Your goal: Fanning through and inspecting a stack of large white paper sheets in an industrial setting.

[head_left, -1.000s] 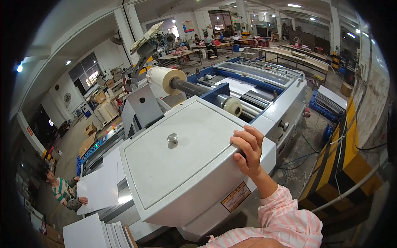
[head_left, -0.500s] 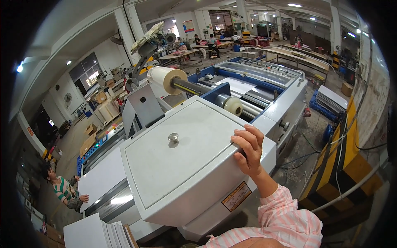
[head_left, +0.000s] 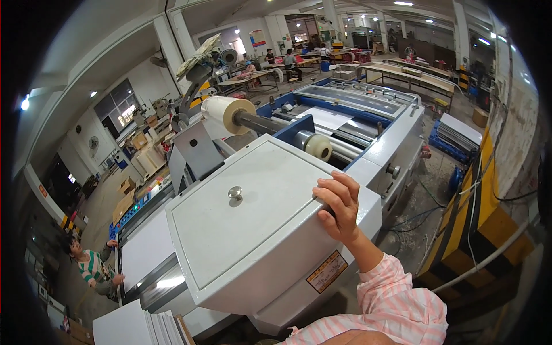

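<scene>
Rests the right hand on the right edge of a pale-grey, box-shaped metal housing, loosely open, with fingers bent over that edge and touching the flat pale-grey lid. Cannot tell the state of the left hand, out of view. Wears a pink-and-white striped sleeve, near the housing's lower right. Has a round, shiny metal knob standing on the housing's top, and an orange, dark-bordered rectangular label on its near face, below the hand. Beyond the housing, shows a cream cylindrical roll around a dark-grey shaft. Left of the housing, shows a large white sheet, with a co-worker in green-and-white stripes just beside it. At the housing's lower left, shows a stack of white sheets; to its right, well apart, a yellow-and-black striped block.
</scene>
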### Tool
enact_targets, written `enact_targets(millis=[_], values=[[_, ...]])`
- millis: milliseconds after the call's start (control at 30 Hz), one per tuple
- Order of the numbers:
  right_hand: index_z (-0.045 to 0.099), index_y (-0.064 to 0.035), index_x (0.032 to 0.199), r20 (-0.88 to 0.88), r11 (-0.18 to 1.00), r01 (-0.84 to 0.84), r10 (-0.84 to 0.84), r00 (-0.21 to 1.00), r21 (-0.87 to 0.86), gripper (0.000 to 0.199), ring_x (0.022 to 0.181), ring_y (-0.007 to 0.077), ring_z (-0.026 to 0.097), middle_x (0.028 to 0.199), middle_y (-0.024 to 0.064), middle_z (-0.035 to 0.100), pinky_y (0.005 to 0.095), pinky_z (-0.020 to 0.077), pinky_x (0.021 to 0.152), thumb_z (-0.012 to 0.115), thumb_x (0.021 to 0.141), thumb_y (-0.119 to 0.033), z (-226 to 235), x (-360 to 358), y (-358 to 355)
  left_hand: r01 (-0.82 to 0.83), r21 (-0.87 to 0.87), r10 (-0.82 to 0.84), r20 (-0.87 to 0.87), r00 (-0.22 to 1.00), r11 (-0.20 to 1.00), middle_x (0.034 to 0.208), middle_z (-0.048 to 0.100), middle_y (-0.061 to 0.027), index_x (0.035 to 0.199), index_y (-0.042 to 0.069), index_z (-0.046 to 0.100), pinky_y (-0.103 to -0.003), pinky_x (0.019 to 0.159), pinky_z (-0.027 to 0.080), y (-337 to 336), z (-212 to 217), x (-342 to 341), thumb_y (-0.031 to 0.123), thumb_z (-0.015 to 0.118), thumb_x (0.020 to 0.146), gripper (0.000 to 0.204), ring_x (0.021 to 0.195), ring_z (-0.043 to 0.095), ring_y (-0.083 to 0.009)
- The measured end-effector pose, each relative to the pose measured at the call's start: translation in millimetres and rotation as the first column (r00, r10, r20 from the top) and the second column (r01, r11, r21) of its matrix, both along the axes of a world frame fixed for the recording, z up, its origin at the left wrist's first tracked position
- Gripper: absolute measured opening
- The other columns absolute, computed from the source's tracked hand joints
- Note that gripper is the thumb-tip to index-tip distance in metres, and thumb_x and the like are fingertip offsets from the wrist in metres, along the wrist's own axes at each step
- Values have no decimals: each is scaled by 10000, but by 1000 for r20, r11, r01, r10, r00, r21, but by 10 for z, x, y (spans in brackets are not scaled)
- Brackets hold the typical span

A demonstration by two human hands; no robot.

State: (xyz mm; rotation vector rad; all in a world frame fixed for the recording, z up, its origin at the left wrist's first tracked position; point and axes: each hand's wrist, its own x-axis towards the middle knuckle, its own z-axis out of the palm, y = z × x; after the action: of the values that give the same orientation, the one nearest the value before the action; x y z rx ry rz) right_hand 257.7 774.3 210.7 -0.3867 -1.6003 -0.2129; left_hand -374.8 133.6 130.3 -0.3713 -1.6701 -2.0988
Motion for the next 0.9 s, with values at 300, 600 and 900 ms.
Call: enact_targets(millis=[300,600,900], values=[[631,-107,999,13,1000,-3,3,1000,-15,332,1117,267,439,1072,61,579,423,304,947,487,867,-375,23,23,-44,60,-12,-59,44,997,998,810,578,-101,892,-62,567,-352,659,463,760,-28,-348,179,496,862,253,725,527,-222],[622,-106,1007,20,1000,-11,11,1000,-7,325,1106,264,440,1067,63,576,415,308,932,496,864,-369,34,12,-29,64,-55,-59,93,994,996,812,579,-97,893,-58,567,-350,664,465,1127,-56,-515,185,497,865,254,729,530,-220],[632,-102,992,6,999,-29,29,1000,-34,320,1118,266,434,1062,63,581,406,299,940,493,862,-359,19,41,-60,-33,-75,42,131,990,997,814,579,-94,893,-54,568,-348,669,467,892,-143,-401,191,497,868,256,732,532,-218]])
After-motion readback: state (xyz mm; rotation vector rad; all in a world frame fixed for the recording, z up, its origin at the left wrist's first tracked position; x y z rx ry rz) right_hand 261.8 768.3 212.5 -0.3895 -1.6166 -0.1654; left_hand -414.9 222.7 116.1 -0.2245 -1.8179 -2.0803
